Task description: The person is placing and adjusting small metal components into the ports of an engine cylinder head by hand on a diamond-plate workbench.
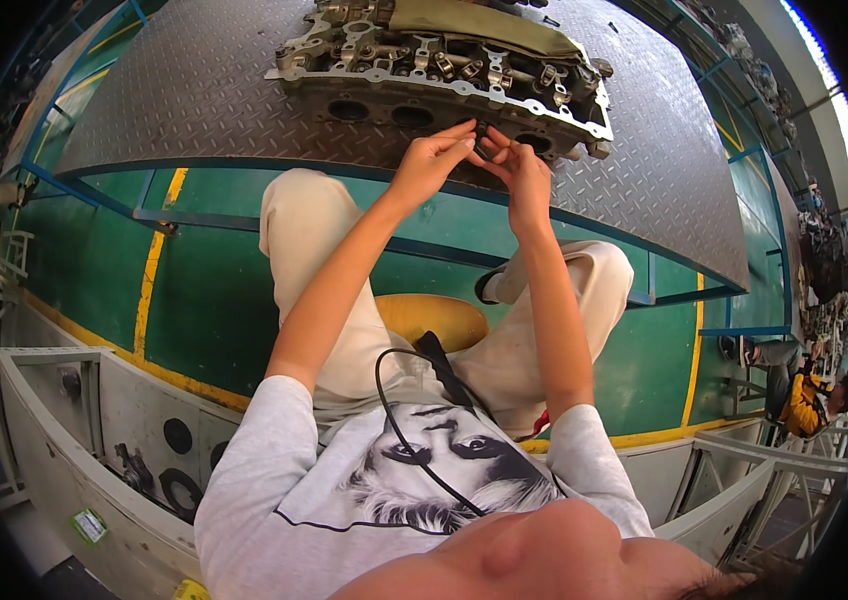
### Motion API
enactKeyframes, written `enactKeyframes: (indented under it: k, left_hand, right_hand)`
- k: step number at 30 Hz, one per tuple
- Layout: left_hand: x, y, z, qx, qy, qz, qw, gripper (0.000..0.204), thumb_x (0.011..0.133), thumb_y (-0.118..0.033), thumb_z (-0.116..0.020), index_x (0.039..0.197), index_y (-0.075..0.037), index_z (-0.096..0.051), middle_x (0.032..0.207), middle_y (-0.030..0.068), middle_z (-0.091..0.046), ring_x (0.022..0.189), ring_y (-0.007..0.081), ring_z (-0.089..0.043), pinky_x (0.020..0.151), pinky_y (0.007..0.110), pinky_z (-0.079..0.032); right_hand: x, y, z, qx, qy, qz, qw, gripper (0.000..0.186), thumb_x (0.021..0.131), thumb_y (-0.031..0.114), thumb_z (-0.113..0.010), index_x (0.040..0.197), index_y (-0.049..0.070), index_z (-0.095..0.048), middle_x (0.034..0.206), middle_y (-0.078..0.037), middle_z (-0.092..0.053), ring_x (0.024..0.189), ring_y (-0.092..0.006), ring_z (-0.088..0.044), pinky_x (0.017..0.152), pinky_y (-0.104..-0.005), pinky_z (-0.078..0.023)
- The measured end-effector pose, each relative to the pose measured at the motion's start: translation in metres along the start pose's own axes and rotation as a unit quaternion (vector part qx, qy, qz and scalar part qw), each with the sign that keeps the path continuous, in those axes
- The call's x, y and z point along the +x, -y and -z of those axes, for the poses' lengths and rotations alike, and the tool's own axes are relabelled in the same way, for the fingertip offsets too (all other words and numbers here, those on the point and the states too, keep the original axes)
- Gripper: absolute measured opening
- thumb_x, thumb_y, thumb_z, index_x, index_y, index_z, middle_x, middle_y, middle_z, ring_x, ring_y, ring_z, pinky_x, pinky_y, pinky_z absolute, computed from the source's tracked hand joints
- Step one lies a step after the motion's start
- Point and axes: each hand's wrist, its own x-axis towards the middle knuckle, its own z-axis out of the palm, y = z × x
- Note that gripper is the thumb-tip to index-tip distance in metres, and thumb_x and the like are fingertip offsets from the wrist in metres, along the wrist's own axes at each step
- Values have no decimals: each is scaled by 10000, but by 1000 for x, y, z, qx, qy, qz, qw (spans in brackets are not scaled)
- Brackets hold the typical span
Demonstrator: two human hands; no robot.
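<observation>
Both of my hands meet at the near side of a metal engine cylinder head, which lies on a steel-plate table. Between the fingertips is a small dark part, too small and too covered to tell its kind. My left hand pinches at it from the left with thumb and forefinger. From the right, my right hand closes its fingers on the same part. Round ports show in the cylinder head's near face, and valve-gear parts sit along its top.
An olive-coloured cloth-like strip lies across the cylinder head. The diamond-plate table has a blue frame. My knees are under its near edge, by a yellow stool. A person in a yellow top is far right; metal racks stand behind.
</observation>
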Motion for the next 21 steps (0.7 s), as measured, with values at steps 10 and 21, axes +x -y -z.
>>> enactKeyframes:
  k: [10, 21]
  left_hand:
    - [-1, 1, -11, 43, -29, -17, 999, 280, 920, -186, -541, 856, 26, -712, 1347, 216, -481, 1227, 253, -491, 1000, 324, -366]
    - [-1, 2, -14, 66, -38, -17, 997, 274, 920, -174, -548, 839, 29, -712, 1297, 219, -526, 1190, 238, -526, 966, 307, -391]
  right_hand:
    - [0, 5, -3, -12, 0, -11, 1000, 297, 925, 175, -405, 714, -4, -512, 1247, -212, -549, 1096, -262, -577, 911, -369, -485]
    - [0, -2, 1, -37, 6, 30, 999, 353, 924, 162, -447, 705, -75, -589, 1214, -220, -574, 1048, -220, -584, 854, -313, -498]
